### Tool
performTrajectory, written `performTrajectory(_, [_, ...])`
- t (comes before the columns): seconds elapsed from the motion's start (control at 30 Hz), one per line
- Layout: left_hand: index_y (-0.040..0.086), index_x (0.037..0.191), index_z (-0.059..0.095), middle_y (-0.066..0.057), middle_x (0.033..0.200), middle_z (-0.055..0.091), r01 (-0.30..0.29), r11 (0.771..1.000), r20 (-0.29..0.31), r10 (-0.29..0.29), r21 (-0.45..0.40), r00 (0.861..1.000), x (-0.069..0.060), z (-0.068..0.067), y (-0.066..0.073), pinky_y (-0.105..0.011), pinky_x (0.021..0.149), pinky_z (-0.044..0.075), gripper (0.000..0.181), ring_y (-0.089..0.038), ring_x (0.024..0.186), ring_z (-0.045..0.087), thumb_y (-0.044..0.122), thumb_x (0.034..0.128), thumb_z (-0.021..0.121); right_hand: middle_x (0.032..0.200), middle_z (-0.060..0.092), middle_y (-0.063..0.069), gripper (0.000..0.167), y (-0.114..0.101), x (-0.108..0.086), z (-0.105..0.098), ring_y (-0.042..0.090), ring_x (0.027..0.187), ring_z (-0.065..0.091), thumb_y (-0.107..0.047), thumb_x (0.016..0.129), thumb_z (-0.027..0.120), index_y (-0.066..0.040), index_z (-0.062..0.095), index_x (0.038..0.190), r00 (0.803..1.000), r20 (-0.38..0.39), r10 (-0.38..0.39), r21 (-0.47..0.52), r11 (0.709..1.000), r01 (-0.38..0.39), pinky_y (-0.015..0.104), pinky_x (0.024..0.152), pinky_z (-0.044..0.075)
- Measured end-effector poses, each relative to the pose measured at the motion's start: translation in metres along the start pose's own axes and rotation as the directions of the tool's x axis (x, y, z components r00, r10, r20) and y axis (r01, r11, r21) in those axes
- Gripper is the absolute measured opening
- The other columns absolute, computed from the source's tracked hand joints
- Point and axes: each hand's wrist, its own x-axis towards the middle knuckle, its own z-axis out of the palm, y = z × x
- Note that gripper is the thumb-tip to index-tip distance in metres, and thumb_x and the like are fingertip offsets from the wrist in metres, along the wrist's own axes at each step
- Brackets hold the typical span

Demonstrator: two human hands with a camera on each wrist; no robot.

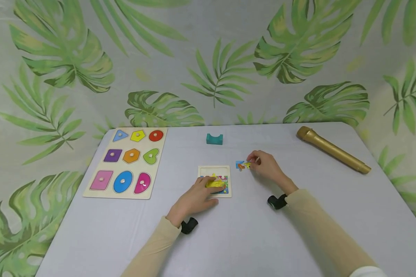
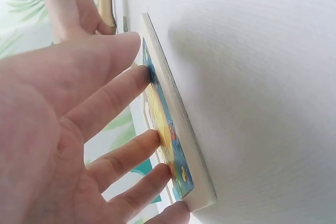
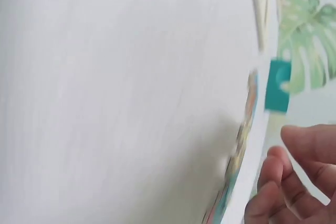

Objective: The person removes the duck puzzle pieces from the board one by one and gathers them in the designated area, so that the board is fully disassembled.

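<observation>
A small wooden puzzle board (image 1: 214, 169) with a bright picture, yellow in the middle, lies at the table's centre. My left hand (image 1: 197, 195) rests on it, and in the left wrist view its spread fingers (image 2: 126, 153) touch the picture. The board's upper strip is bare wood. Right of the board lie colourful puzzle pieces (image 1: 240, 165), partly covered by my right hand (image 1: 266, 166). In the right wrist view, the fingers and thumb of that hand (image 3: 296, 174) are bent close together beside the puzzle pieces (image 3: 239, 150), with nothing visible between them.
A shape board (image 1: 124, 184) with knobbed coloured pieces lies at the left. Behind the puzzle sits a teal block (image 1: 214, 139) with a curved notch. A gold microphone-like stick (image 1: 332, 150) lies at the back right. A leaf-patterned cloth (image 1: 159, 77) hangs behind the table.
</observation>
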Motion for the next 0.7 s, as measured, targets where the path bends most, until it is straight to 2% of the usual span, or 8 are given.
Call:
performTrajectory(0.17, [0.016,0.133,0.059,-0.018,0.143,0.040,0.006,1.000,0.005,-0.006,0.006,1.000,0.000,0.000,0.000,-0.044,0.102,0.037,0.041,-0.037,0.129,0.036,0.027,0.0940,0.062,0.090,0.063,0.007,0.016,-0.023,0.003,0.023,0.021,0.079,0.054,0.007,0.083,0.062,0.000,0.065,0.097,0.990,0.111,-0.085,0.095,0.993,0.075,0.031,0.072,0.046])
performTrajectory(0.33, [0.015,0.132,0.060,-0.019,0.142,0.040,-0.004,1.000,-0.002,0.004,0.025,1.000,0.000,0.000,0.001,-0.045,0.101,0.038,0.040,-0.038,0.128,0.037,0.026,0.0940,0.062,0.093,0.064,0.005,0.022,-0.035,0.006,0.042,0.019,0.080,0.053,0.009,0.080,0.061,-0.001,0.066,0.098,0.971,0.192,-0.145,0.107,0.986,0.127,0.030,0.074,0.046])
performTrajectory(0.47, [0.014,0.132,0.060,-0.019,0.142,0.041,-0.014,1.000,-0.013,0.014,0.028,1.000,0.000,-0.001,0.002,-0.045,0.102,0.038,0.039,-0.038,0.126,0.038,0.025,0.0941,0.062,0.090,0.062,0.002,0.018,-0.041,0.008,0.050,0.018,0.079,0.052,0.007,0.079,0.066,-0.003,0.066,0.095,0.966,0.215,-0.142,0.082,0.988,0.127,0.028,0.072,0.046])
performTrajectory(0.7, [0.015,0.132,0.061,-0.019,0.141,0.041,-0.006,1.000,-0.014,0.006,0.027,1.000,-0.001,-0.001,0.003,-0.045,0.102,0.037,0.039,-0.038,0.126,0.037,0.025,0.0943,0.061,0.083,0.059,0.002,0.017,-0.048,0.007,0.057,0.018,0.076,0.050,0.007,0.079,0.066,-0.003,0.067,0.094,0.967,0.227,-0.119,0.045,0.993,0.112,0.028,0.070,0.044])
